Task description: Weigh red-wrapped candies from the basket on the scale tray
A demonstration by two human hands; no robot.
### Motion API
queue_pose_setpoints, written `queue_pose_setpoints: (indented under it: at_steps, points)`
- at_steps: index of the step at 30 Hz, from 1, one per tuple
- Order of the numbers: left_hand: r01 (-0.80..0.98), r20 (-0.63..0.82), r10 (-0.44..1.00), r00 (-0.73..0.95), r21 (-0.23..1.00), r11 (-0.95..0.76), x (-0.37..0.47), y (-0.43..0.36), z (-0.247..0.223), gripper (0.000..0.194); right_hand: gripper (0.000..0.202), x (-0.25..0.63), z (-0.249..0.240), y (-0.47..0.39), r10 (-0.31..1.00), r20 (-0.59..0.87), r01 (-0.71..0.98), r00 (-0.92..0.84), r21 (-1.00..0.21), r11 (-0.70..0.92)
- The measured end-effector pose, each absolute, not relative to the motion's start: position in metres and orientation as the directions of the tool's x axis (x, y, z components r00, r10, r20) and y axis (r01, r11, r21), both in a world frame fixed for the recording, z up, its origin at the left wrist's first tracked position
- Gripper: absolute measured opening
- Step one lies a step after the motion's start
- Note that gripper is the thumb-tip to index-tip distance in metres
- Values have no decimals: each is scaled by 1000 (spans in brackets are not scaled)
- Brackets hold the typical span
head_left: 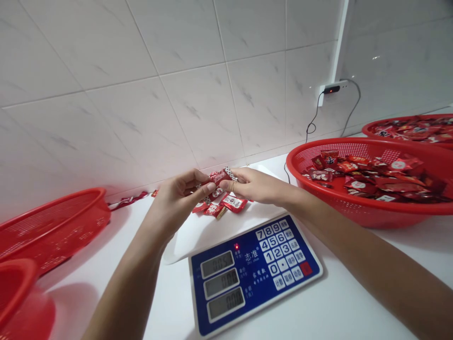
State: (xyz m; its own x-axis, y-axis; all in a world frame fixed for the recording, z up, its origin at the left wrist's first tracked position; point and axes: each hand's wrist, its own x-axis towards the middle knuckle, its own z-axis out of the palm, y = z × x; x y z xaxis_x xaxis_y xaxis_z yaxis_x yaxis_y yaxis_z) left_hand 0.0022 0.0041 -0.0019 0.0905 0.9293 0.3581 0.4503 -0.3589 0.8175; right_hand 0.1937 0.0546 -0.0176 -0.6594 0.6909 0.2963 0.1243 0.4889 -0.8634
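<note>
Above the white pan (191,238) of a digital scale (255,278), my two hands meet over a small heap of wrapped candies (234,203). Between them is a red candy packet (220,177) with black-and-white dotted ends. My left hand (184,191) pinches its left end with thumb and fingers. On the other end, my right hand (249,184) closes with its thumb in front. Several red packets lie on the pan just below the fingers. The scale's blue panel has three number displays on its left and a keypad on its right.
To the right stands a red plastic basket (354,208) of wrapped candies, with another red basket (371,126) behind it. Two more red baskets (71,208) are at the left. Packets (129,200) lie along the tiled wall. A cable (313,127) hangs from a power strip (334,89).
</note>
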Motion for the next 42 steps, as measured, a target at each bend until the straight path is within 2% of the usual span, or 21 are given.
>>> queue_pose_setpoints:
  at_steps: [3,7,9,13,15,19,25,30,32,34,37,40,42]
  points:
    - [525,437,897,71,748,-406,3,0,2,21,41,198,-18,58,692,204,133,-692,-907,400]
    - [722,560,828,-6,575,-384,9,-10,7,12,67,203,-13,60,694,73,151,-716,-955,256]
    - [791,612,791,28,470,-392,13,-13,8,8,68,203,-9,57,703,49,148,-710,-965,217]
    - [844,708,687,161,262,-468,18,-12,5,5,52,198,-4,50,725,62,104,-686,-978,183]
    - [829,687,702,191,270,-489,18,-10,3,8,46,196,-4,49,723,84,59,-686,-984,170]
    - [789,636,752,173,368,-492,17,-7,1,10,42,192,-8,46,708,189,-57,-681,-977,206]
    - [819,626,763,163,345,-459,20,-9,1,8,38,189,-10,44,712,237,-84,-661,-966,244]
    - [823,643,740,201,300,-483,22,-10,2,10,35,193,-11,49,660,228,-5,-716,-947,321]
    - [838,660,724,200,267,-475,21,-13,6,8,37,198,-9,52,632,200,63,-749,-928,368]
    - [852,663,723,196,249,-460,18,-15,10,11,44,206,-6,55,656,163,163,-737,-899,407]
    - [864,553,794,252,241,-442,13,-16,12,18,51,219,0,58,755,193,257,-627,-863,434]
    - [873,365,864,348,208,-440,15,-10,0,11,51,226,5,60,810,234,273,-537,-860,430]
    - [889,342,867,362,151,-432,19,-3,-12,7,49,228,7,60,831,224,289,-509,-865,410]
